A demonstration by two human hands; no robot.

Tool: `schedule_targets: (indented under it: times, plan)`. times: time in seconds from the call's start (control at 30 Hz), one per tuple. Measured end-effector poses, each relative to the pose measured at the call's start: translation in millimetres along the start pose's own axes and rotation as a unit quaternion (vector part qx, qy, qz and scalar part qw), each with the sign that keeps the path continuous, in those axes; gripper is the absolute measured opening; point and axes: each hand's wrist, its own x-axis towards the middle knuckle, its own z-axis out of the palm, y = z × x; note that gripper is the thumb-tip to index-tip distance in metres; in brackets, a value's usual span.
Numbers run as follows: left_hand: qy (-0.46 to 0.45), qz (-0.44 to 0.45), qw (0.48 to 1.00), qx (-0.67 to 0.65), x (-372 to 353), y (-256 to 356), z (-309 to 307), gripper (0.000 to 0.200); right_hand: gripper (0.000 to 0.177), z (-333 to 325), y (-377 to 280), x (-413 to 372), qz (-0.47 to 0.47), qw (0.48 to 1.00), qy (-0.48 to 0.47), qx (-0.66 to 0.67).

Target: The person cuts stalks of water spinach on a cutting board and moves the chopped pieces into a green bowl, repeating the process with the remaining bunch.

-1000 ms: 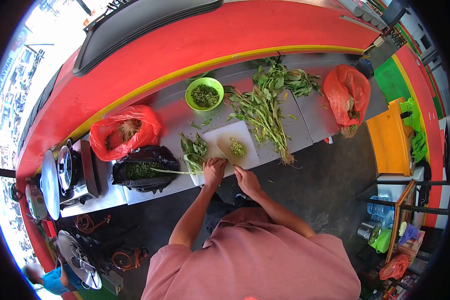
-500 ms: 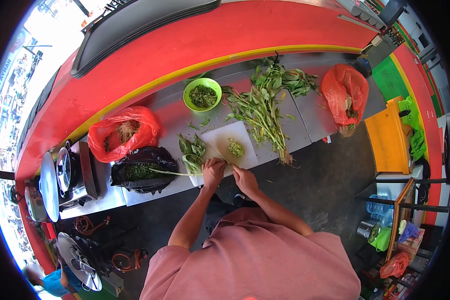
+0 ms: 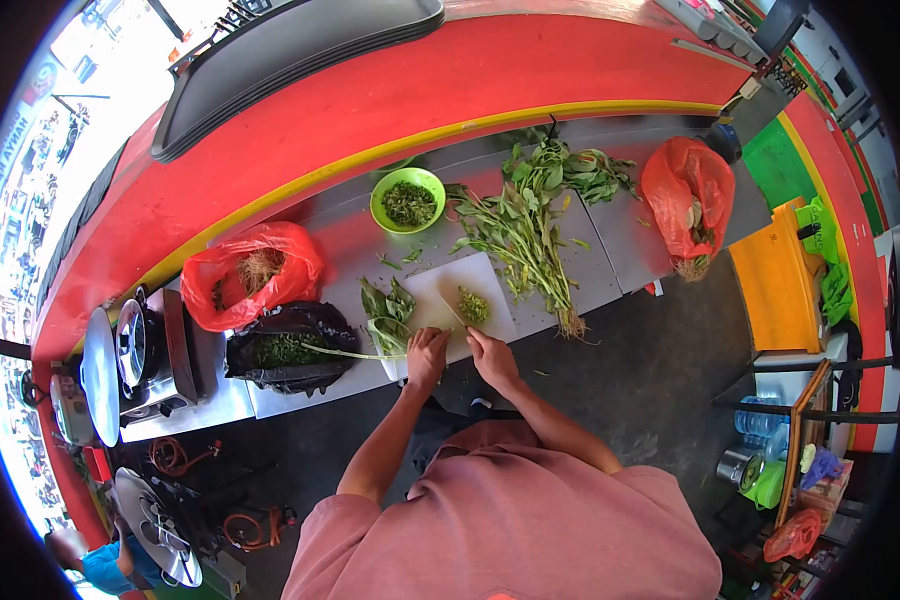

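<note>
On the white cutting board (image 3: 482, 268) lies a small heap of chopped green stems (image 3: 473, 306). My left hand (image 3: 427, 352) is closed on a long green vegetable stem (image 3: 355, 354), which sticks out to the left over a black bag. My right hand (image 3: 490, 358) grips a knife (image 3: 456, 313), its blade angled up and left across the board beside the heap. A bunch of green leaves (image 3: 386, 312) rests at the board's left edge. Right of the board spreads a large bundle of leafy stems with roots (image 3: 540, 240).
Behind the board stands a green bowl (image 3: 407, 200) of chopped greens. To the left are a red plastic bag (image 3: 252, 276), a black bag of cut greens (image 3: 290, 346) and a stove (image 3: 170, 350). Another red bag (image 3: 688, 195) sits at the right end. A person in blue (image 3: 115, 565) is far left.
Both hands stay at the board's near edge with the stem and knife, shifting only slightly. The whole view has moved down a little.
</note>
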Motion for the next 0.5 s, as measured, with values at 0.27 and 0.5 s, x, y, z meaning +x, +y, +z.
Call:
schedule_targets:
  times: [0.27, 0.5]
  plan:
    - [-0.064, 0.087, 0.989, 0.105, 14.2, 2.5, -7.6, 0.028, 0.033, -9.0, -7.6, -14.3, 0.033, 0.999, -0.030, 0.023]
    - [-0.070, 0.087, 0.991, 0.070, 11.6, -6.8, -4.0, 0.025, 0.032, -9.2, -5.5, -15.9, 0.022, 0.999, -0.036, 0.016]
